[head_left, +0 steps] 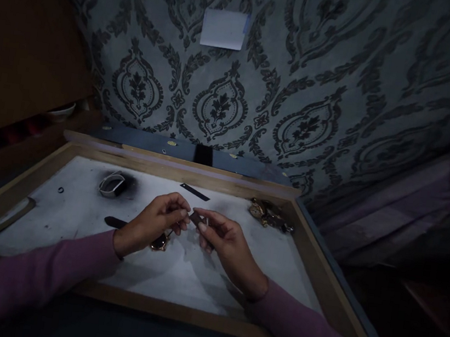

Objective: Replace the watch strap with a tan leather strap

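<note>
Right hand (pixel 235 249) pinched small, flat, dark-brown strip (pixel 196 218); left hand (pixel 150 224) close by, grip impossible to tell (dim light). Slack pinch risked dropping strip near round, gold-coloured watch (pixel 159 242).

a white-topped bench with a raised pale-wood rim (pixel 158 168) fills the lower frame. on it lie a pale grey loop-shaped watch (pixel 110 193) and small dark ring (pixel 61 189) at left, a curved drab strap (pixel 6 221) at far left, a flat black strip (pixel 195 191) mid-frame, and clustered gold-and-silver metal watches (pixel 269 216) at right.
</note>
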Demonstrator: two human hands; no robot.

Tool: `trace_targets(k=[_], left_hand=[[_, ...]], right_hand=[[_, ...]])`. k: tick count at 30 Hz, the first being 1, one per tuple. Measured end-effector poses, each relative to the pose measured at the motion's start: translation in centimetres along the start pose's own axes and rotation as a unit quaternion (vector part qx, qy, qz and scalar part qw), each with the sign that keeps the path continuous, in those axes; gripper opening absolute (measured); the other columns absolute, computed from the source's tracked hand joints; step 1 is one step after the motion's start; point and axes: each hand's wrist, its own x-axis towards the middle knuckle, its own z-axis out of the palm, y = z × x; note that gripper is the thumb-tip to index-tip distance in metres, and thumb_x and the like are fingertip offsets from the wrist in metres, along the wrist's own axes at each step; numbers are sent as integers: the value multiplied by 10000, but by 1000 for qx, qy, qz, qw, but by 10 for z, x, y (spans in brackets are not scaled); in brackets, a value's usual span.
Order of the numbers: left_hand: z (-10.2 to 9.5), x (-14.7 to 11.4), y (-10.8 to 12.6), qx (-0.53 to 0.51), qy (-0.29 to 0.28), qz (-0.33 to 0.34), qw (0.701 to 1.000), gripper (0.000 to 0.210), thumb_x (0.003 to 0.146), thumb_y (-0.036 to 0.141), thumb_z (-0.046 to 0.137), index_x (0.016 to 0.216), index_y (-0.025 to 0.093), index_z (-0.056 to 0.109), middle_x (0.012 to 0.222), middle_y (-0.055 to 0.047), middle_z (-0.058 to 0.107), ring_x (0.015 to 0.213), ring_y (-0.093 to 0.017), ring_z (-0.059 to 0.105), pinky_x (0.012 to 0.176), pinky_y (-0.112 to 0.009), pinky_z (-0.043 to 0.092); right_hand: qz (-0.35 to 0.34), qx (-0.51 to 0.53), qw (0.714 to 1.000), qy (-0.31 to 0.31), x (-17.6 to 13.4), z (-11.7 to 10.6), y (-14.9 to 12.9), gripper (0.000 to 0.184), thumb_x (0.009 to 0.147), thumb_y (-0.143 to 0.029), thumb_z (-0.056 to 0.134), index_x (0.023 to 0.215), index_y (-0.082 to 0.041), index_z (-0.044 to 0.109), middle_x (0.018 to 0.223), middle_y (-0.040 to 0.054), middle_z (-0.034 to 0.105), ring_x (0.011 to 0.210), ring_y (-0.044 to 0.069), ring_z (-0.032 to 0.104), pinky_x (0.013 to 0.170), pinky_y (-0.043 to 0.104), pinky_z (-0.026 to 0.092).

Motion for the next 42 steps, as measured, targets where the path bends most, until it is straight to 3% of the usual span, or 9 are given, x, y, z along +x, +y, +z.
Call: trace_targets(k=[4,9,15,22,33,42], left_hand=[[-1,0,1,-27,-6,-34,999,270,801,392,658,851,141,570,722,-18,629,618,-104,588,551,-216,440],[-2,-1,0,20,-29,-60,998,325,806,451,659,759,143,565,655,-8,614,526,-88,551,455,-190,398],[-1,-1,0,34,-31,-89,995,269,719,380,709,746,156,564,601,11,601,453,-83,495,369,-176,376],[1,-1,-3,19,-9,-83,996,234,695,333,710,733,151,569,576,16,589,466,-77,492,382,-155,337],[0,-1,1,-6,-27,-71,997,240,707,341,727,755,155,583,604,19,592,485,-66,479,417,-161,323],[3,-1,1,6,-31,-54,998,257,715,358,727,718,157,566,574,20,594,484,-71,483,453,-183,336]], right_hand=[[0,13,1000,12,-1,-1,0,372,781,-319,731,1118,-162,706,602,-34,584,507,82,480,482,223,381],[-8,13,1000,17,-1,-2,0,328,786,-295,725,1094,-180,717,612,-32,590,511,84,488,487,228,387],[-27,-31,999,12,-2,-1,-1,327,812,-290,694,1116,-168,699,594,-33,587,503,89,489,494,232,386],[-33,-55,998,-8,-3,1,1,310,810,-252,683,1107,-164,664,582,-49,563,495,93,527,487,232,405],[-58,-35,998,17,-5,4,-4,251,802,-244,695,1042,-189,647,597,-69,516,486,92,537,462,230,412],[-79,-61,993,57,-8,5,-1,229,784,-257,721,998,-175,717,574,-25,607,485,117,567,454,244,427]])
